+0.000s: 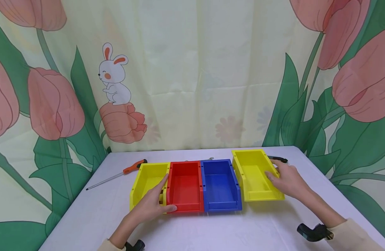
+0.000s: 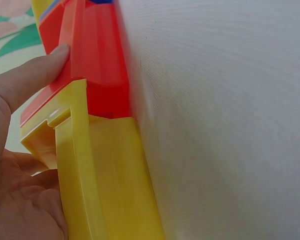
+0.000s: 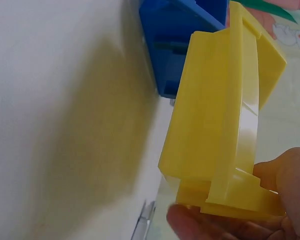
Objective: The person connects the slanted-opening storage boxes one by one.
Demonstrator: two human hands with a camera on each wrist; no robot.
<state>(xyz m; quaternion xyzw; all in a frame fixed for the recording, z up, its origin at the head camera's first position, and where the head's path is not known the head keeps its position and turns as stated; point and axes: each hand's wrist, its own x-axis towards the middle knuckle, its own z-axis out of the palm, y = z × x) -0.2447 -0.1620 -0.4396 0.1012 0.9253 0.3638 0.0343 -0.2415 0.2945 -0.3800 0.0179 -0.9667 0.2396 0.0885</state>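
Observation:
My right hand (image 1: 289, 178) grips a yellow storage bin (image 1: 256, 170) by its right wall, thumb on the inside and fingers outside. In the right wrist view this bin (image 3: 210, 110) is raised and tilted, its shadow falling on the table. Beside it stands a blue storage bin (image 1: 220, 184), then a red one (image 1: 184, 186), then a second yellow one (image 1: 149, 179), side by side. My left hand (image 1: 149, 205) rests where the red and left yellow bins meet, its index finger stretched along the wall. Its thumb (image 2: 52, 62) lies on the red bin's front rim.
A screwdriver (image 1: 129, 170) with an orange and black handle lies left of the bins. Behind the raised bin a black-ended tool (image 1: 280, 159) shows, and a metal tool end (image 1: 210, 158) peeks out behind the blue bin. A printed curtain (image 1: 186, 104) hangs at the table's back edge.

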